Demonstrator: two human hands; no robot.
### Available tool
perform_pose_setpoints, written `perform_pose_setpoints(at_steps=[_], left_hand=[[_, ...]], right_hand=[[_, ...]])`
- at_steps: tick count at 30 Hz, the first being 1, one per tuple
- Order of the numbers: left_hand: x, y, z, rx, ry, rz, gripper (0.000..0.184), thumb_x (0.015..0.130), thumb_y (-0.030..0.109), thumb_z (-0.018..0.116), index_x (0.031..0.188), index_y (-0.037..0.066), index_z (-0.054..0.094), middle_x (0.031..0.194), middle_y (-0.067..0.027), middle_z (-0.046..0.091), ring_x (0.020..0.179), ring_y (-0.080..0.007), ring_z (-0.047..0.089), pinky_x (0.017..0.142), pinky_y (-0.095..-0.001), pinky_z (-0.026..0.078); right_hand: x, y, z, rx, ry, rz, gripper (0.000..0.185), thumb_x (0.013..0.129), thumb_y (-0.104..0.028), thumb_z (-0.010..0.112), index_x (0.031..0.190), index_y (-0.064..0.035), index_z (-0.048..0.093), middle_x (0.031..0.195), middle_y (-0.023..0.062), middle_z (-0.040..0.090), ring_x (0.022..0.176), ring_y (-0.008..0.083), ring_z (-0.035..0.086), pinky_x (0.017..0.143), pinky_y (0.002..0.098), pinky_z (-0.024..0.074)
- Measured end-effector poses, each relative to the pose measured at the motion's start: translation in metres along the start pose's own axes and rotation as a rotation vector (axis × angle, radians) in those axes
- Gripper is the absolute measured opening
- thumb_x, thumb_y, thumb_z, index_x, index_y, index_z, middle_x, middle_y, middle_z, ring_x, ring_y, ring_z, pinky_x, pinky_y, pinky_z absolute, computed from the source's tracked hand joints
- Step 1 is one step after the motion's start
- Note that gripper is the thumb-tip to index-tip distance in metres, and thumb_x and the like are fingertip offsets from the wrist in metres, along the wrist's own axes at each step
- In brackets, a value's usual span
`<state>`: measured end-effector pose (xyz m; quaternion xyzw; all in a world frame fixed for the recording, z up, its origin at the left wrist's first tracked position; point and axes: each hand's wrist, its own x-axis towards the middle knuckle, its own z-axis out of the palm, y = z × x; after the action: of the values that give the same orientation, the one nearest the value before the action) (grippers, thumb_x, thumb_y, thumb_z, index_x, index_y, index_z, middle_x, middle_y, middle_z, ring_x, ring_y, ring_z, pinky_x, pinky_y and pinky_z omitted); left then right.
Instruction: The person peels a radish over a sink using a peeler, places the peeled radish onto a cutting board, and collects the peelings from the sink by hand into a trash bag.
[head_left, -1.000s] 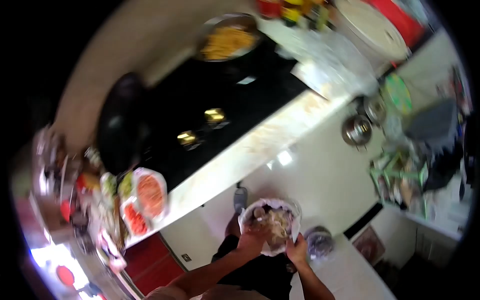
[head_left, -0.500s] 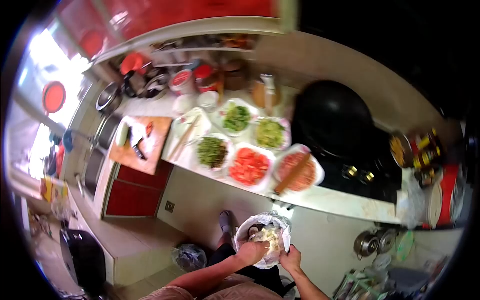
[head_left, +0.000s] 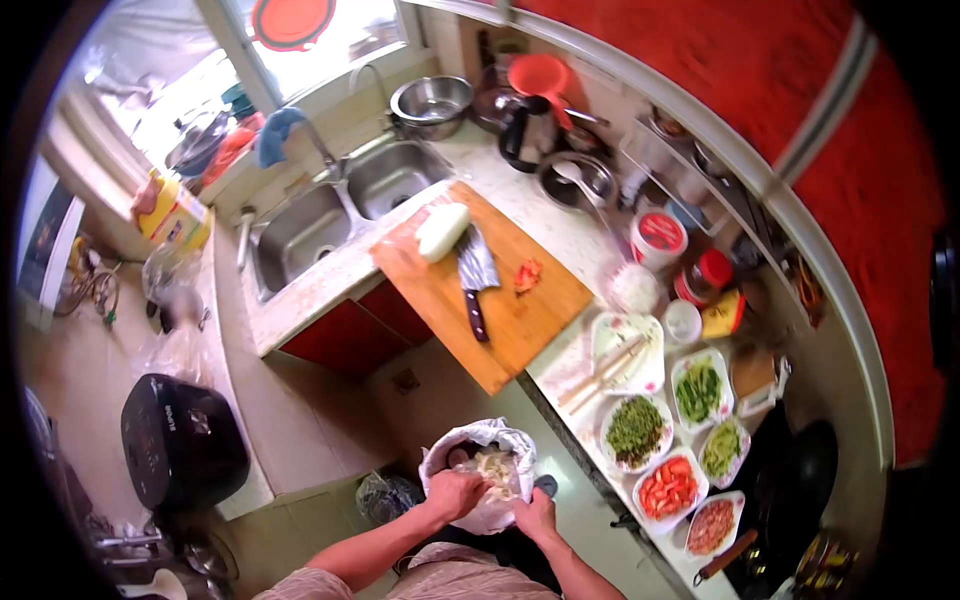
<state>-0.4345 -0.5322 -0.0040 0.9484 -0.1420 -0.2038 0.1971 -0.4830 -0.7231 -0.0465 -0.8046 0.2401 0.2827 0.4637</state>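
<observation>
A bin lined with a white bag (head_left: 482, 432) is held low in front of my body, with pale scraps (head_left: 497, 468) inside. My right hand (head_left: 535, 515) grips its near right rim. Over the bin's opening, my left hand (head_left: 457, 494) has its fingers curled at the scraps; whether it holds any is hidden. Beyond the bin, a wooden board (head_left: 525, 325) on the counter carries a cleaver (head_left: 477, 275), a white peeled vegetable (head_left: 443, 232) and small red pieces (head_left: 527, 275).
A double sink (head_left: 305, 240) lies beyond the board at the left. Plates of chopped greens (head_left: 635, 431), red pieces (head_left: 668, 488) and minced meat (head_left: 712, 527) line the right counter, near a black wok (head_left: 805, 470). A black cooker (head_left: 185, 440) stands at the left.
The view has swung left from the stove to the board and sink. My right hand stays on the bin's rim, and my left hand is still over the bin, its fingers now more curled.
</observation>
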Motion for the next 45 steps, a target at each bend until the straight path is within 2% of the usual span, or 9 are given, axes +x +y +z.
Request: perform_pose_setpoints(at_steps=[2, 3, 6, 10, 16, 22, 28, 34, 45], left_hand=[[-0.001, -0.032, -0.001, 0.059, 0.058, -0.105, 0.026, 0.085, 0.026, 0.063, 0.104, 0.009, 0.063, 0.088, -0.0120, 0.069, 0.081, -0.0298, 0.065, 0.067, -0.0466, 0.044], [-0.007, -0.028, -0.023, 0.189, 0.145, -0.086, 0.048, 0.082, 0.022, 0.064, 0.127, 0.011, 0.053, 0.099, -0.0106, 0.068, 0.091, -0.0281, 0.063, 0.073, -0.0464, 0.039], [-0.013, -0.034, -0.078, 0.081, 0.230, -0.174, 0.051, 0.080, 0.024, 0.067, 0.129, 0.011, 0.055, 0.095, -0.0078, 0.069, 0.091, -0.0260, 0.063, 0.074, -0.0456, 0.038], [-0.004, -0.074, -0.143, -0.254, 0.626, -0.444, 0.025, 0.080, 0.023, 0.068, 0.099, 0.009, 0.070, 0.080, -0.0101, 0.070, 0.076, -0.0266, 0.068, 0.068, -0.0414, 0.051], [0.048, -0.246, -0.234, -0.231, 1.195, -0.615, 0.019, 0.083, 0.022, 0.067, 0.095, 0.008, 0.071, 0.079, -0.0138, 0.069, 0.070, -0.0293, 0.068, 0.065, -0.0392, 0.053], [0.165, -0.503, -0.298, -0.201, 0.999, -0.734, 0.024, 0.084, 0.027, 0.063, 0.096, 0.009, 0.071, 0.083, -0.0122, 0.070, 0.078, -0.0308, 0.067, 0.070, -0.0400, 0.053], [0.280, -0.647, -0.288, -0.059, 0.525, -0.674, 0.020, 0.082, 0.025, 0.062, 0.096, 0.014, 0.072, 0.092, -0.0128, 0.070, 0.088, -0.0333, 0.066, 0.078, -0.0450, 0.053], [0.350, -0.701, -0.261, 0.010, 0.356, -0.670, 0.019, 0.079, 0.022, 0.064, 0.092, 0.011, 0.070, 0.097, -0.0141, 0.069, 0.093, -0.0329, 0.066, 0.079, -0.0460, 0.053], [0.373, -0.733, -0.229, 0.009, 0.322, -0.678, 0.022, 0.076, 0.021, 0.067, 0.092, 0.007, 0.070, 0.100, -0.0154, 0.068, 0.096, -0.0333, 0.065, 0.083, -0.0439, 0.053]], right_hand=[[0.016, -0.035, 0.010, 0.013, -0.054, -0.084, 0.035, 0.074, -0.024, 0.063, 0.097, 0.0014, 0.066, 0.090, 0.0249, 0.068, 0.088, 0.0405, 0.067, 0.080, 0.0453, 0.0515], [0.028, -0.053, 0.016, -0.049, -0.068, -0.144, 0.034, 0.074, -0.024, 0.062, 0.097, 0.0012, 0.066, 0.090, 0.0249, 0.068, 0.088, 0.0402, 0.067, 0.080, 0.0453, 0.0513], [0.057, -0.105, 0.033, -0.082, -0.177, -0.291, 0.032, 0.075, -0.024, 0.061, 0.095, 0.0010, 0.066, 0.088, 0.0237, 0.069, 0.087, 0.0385, 0.067, 0.079, 0.0447, 0.0519], [0.085, -0.169, 0.068, -0.075, -0.244, -0.345, 0.030, 0.075, -0.024, 0.061, 0.093, -0.0004, 0.066, 0.085, 0.0214, 0.069, 0.084, 0.0357, 0.068, 0.077, 0.0433, 0.0522], [0.117, -0.238, 0.113, -0.122, -0.171, -0.450, 0.030, 0.074, -0.023, 0.061, 0.092, -0.0007, 0.066, 0.081, 0.0198, 0.068, 0.078, 0.0350, 0.067, 0.073, 0.0426, 0.0514], [0.166, -0.290, 0.166, -0.189, -0.135, -0.265, 0.026, 0.073, -0.018, 0.061, 0.090, 0.0001, 0.066, 0.080, 0.0191, 0.068, 0.076, 0.0312, 0.067, 0.071, 0.0410, 0.0514], [0.187, -0.308, 0.198, -0.198, -0.051, -0.096, 0.024, 0.074, -0.012, 0.061, 0.094, 0.0017, 0.066, 0.082, 0.0158, 0.070, 0.076, 0.0237, 0.067, 0.072, 0.0369, 0.0520], [0.194, -0.325, 0.207, -0.056, -0.036, -0.023, 0.027, 0.072, -0.012, 0.063, 0.095, 0.0023, 0.065, 0.083, 0.0176, 0.070, 0.080, 0.0299, 0.069, 0.075, 0.0386, 0.0520], [0.206, -0.313, 0.228, -0.029, -0.040, -0.025, 0.026, 0.074, -0.006, 0.059, 0.098, 0.0030, 0.065, 0.083, 0.0122, 0.070, 0.075, 0.0208, 0.067, 0.070, 0.0327, 0.0522]])
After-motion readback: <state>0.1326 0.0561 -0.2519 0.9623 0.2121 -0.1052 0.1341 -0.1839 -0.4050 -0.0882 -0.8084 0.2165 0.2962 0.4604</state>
